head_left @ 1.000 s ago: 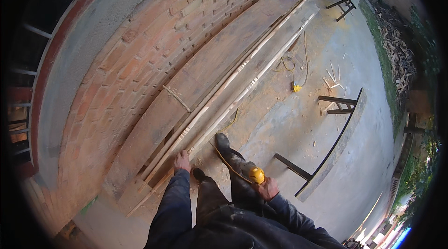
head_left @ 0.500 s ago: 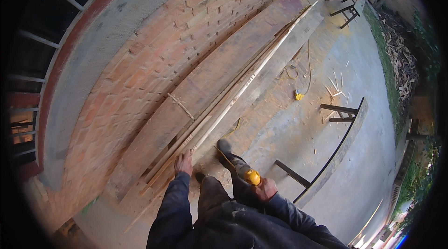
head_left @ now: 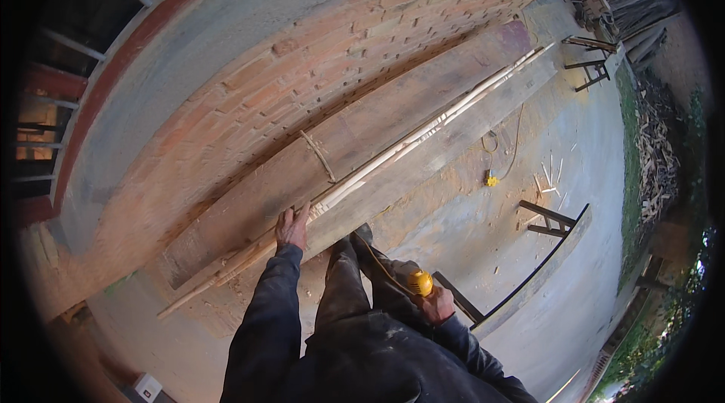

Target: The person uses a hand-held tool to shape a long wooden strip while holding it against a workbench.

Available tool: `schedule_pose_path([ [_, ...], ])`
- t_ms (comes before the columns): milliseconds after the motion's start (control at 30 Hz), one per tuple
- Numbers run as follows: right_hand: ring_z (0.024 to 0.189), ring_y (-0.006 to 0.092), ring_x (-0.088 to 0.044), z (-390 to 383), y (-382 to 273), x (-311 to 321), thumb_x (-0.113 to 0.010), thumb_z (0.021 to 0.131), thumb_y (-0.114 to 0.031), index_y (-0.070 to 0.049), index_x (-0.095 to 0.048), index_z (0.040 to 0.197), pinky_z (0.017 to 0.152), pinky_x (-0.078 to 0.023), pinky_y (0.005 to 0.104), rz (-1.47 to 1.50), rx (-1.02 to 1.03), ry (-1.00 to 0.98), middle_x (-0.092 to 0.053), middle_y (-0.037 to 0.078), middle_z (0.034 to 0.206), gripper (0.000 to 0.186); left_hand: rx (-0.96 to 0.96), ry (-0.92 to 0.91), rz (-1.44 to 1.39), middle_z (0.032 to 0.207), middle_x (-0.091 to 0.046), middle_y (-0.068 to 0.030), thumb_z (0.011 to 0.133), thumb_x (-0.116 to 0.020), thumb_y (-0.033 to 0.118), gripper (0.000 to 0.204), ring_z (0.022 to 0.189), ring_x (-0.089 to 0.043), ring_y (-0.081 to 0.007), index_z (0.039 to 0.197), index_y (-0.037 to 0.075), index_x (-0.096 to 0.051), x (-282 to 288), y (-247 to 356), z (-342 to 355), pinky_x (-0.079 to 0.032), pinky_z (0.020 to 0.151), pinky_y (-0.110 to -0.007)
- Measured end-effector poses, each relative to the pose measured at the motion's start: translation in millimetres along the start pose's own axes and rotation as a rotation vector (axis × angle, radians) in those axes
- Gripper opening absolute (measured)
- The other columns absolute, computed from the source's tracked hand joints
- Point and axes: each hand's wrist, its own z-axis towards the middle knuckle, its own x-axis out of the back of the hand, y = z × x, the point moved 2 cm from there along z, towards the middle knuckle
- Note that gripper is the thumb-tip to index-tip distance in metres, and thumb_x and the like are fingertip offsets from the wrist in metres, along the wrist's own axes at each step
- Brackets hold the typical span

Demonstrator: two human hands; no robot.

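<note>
My left hand (head_left: 293, 226) grips long, pale wooden strips (head_left: 430, 131) that lie side by side along a wide plank bench (head_left: 226, 218) against the wall, its fingers curled over them. A short stick (head_left: 317, 154) lies across the plank farther back. My right hand (head_left: 436, 305) is closed on a power tool with a yellow top (head_left: 420, 282), held low beside my right leg, its yellow cord hanging down over my trousers. My feet are just at the near edge of the bench.
A brick wall (head_left: 362, 25) runs behind the bench. On the concrete floor (head_left: 476, 252) lie a yellow socket block (head_left: 491, 178), scattered offcuts (head_left: 551, 180) and cords. A low dark-legged bench (head_left: 547, 252) stands at right, another (head_left: 593, 55) farther back; a scrap wood heap (head_left: 653, 161) lies beyond.
My left hand has pushed the strips away from me toward the wall, so they now lie bunched together. My view has turned a little; my right hand still holds the tool low.
</note>
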Motion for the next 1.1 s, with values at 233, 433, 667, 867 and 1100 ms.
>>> schedule_pose_path([
  [233,0.091,0.0231,-0.072,-24.3,-58.9,38.4,-0.074,0.089,-0.022,-0.003,-0.071,0.116,0.084,-0.055,0.036,0.09,0.078,-0.03,-0.075,0.013,0.099,0.034,-0.014,0.033,0.011,0.109,-0.054,-0.0127,0.088,-0.06,0.003,0.063,0.107,-0.056,-0.0377,0.142,0.035,-0.058,-0.5,14.4,20.4,-0.05,0.091,-0.051],
  [433,0.104,0.0177,-0.069,-3.0,-101.6,60.9,-0.07,0.094,-0.019,-0.003,-0.066,0.127,0.093,-0.053,0.0322,-0.044,0.089,-0.147,-0.074,0.011,0.111,0.037,-0.061,0.061,-0.018,0.108,-0.054,-0.0122,0.086,-0.06,0.002,0.066,0.106,-0.056,-0.0367,0.144,0.034,-0.057,-19.8,24.6,39.4,-0.049,0.09,-0.05],
  [667,0.132,0.0196,-0.056,73.8,-92.1,60.5,-0.058,0.103,-0.014,-0.001,-0.051,0.145,0.113,-0.04,0.0285,0.291,0.098,-0.451,-0.061,0.01,0.141,0.045,-0.012,-0.112,-0.036,0.106,-0.056,-0.0114,0.085,-0.061,0.0,0.065,0.105,-0.057,-0.0353,0.143,0.03,-0.057,-28.0,46.3,82.8,-0.05,0.091,-0.048],
  [867,0.123,0.0231,-0.063,124.0,-71.3,82.6,-0.059,0.102,-0.03,-0.01,-0.056,0.142,0.105,-0.046,0.0317,0.346,0.063,-0.569,-0.067,0.009,0.131,0.045,-0.028,-0.108,0.048,0.109,-0.065,-0.0062,0.085,-0.06,0.001,0.064,0.107,-0.059,-0.033,0.143,0.028,-0.058,-34.2,75.5,123.1,-0.051,0.093,-0.045],
  [1100,0.105,0.0275,-0.071,175.4,-55.9,160.0,-0.067,0.097,-0.039,-0.01,-0.064,0.13,0.09,-0.055,0.0373,-0.186,0.054,-0.299,-0.074,0.014,0.111,0.044,0.07,-0.201,-0.015,0.112,-0.064,-0.0112,0.088,-0.066,0.0,0.06,0.109,-0.058,-0.0399,0.142,0.027,-0.059,-71.6,80.2,155.8,-0.051,0.095,-0.05],
])
